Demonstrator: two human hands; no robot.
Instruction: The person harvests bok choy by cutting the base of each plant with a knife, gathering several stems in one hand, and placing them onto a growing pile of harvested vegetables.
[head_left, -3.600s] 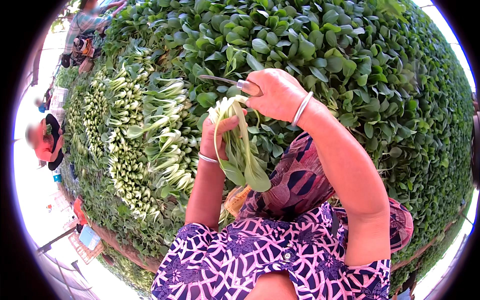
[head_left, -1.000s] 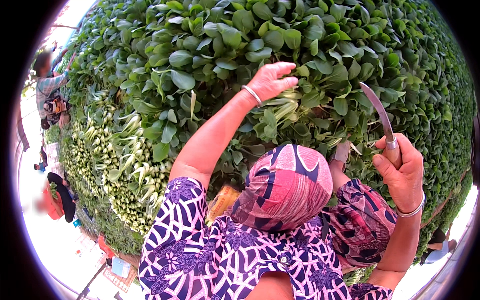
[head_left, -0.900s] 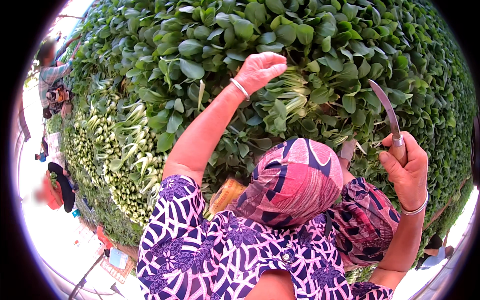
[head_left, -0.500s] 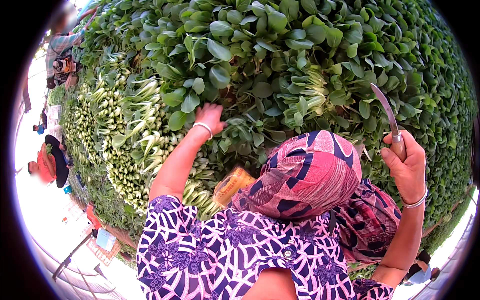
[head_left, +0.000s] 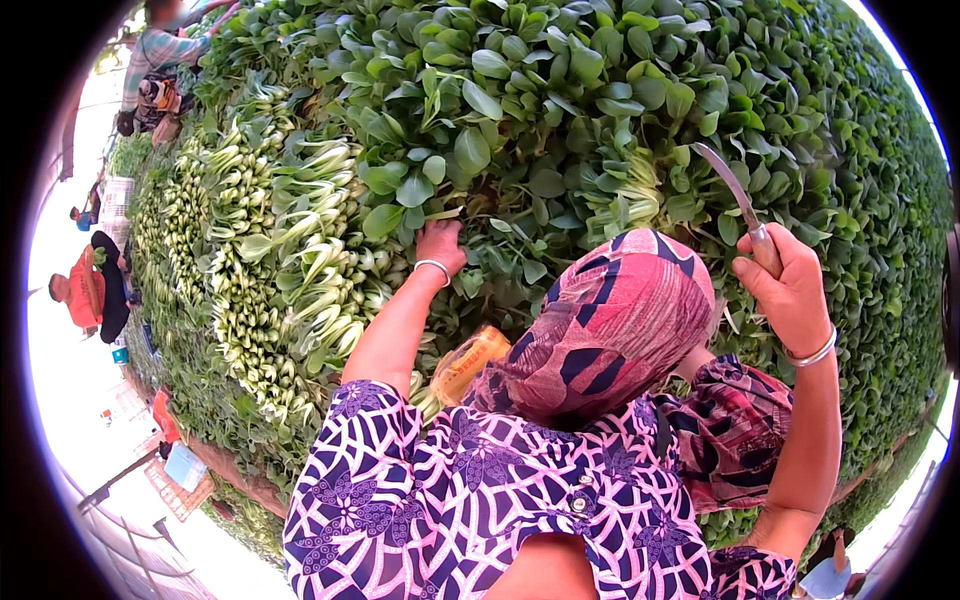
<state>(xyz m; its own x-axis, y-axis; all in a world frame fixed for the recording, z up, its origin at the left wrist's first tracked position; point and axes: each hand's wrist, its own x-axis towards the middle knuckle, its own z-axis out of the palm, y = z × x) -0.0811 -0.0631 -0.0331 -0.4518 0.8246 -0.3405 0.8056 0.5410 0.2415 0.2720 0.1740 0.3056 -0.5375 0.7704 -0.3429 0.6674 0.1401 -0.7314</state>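
Observation:
My right hand (head_left: 787,278) is raised at the right, closed around the wooden handle of a curved knife (head_left: 728,187). Its blade points up and to the left, above the leafy greens and apart from them. At the left, my left hand (head_left: 440,247) is down among the bok choy plants (head_left: 473,150), its fingers curled and their tips hidden. A pale stem shows just above the knuckles; whatever is inside the fingers cannot be made out. Left of this hand, pulled bok choy (head_left: 325,240) lies in rows with white stems showing. A small bunch of bok choy (head_left: 637,190) lies on leaves between both hands.
Dense standing greens (head_left: 860,200) fill the right and far side. A yellow package (head_left: 470,362) lies beside red-and-navy patterned fabric (head_left: 620,330) between my arms. Another person (head_left: 160,60) works at the far left; a person in orange (head_left: 88,295) sits at the left edge.
My left hand has sunk lower beside the plants, its spread fingers now curled. The knife and my right hand have shifted left and slightly up in the picture, as the view itself has moved.

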